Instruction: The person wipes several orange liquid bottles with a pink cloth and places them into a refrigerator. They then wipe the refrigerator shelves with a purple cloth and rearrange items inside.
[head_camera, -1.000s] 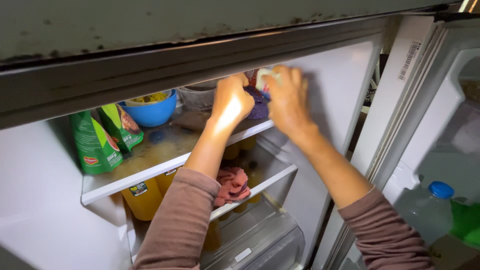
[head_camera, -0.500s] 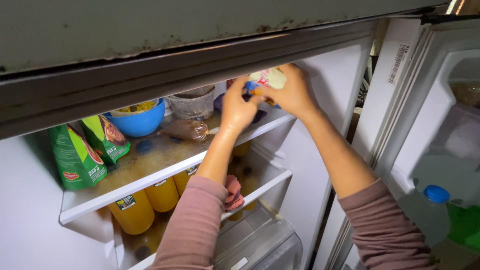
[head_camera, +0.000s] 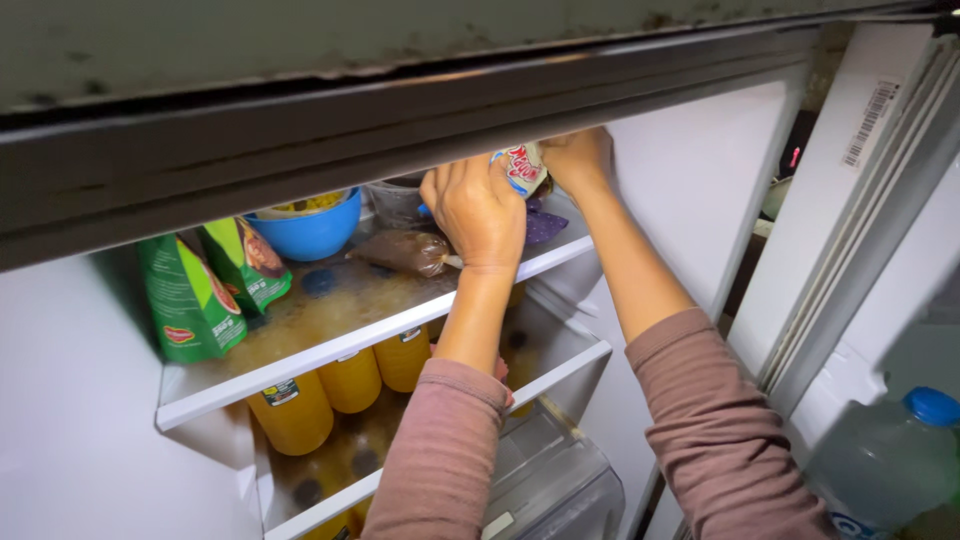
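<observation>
Both my hands have risen since a moment ago, lifting the small white packet with red and blue print (head_camera: 520, 165) off the upper glass shelf (head_camera: 330, 345). My left hand (head_camera: 478, 212) and right hand (head_camera: 578, 158) are curled closed around it, above that shelf, right of the blue plastic bowl (head_camera: 312, 232).

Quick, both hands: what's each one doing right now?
Left hand: closed on the small packet.
Right hand: on the packet's far side; grip cannot be told.
</observation>
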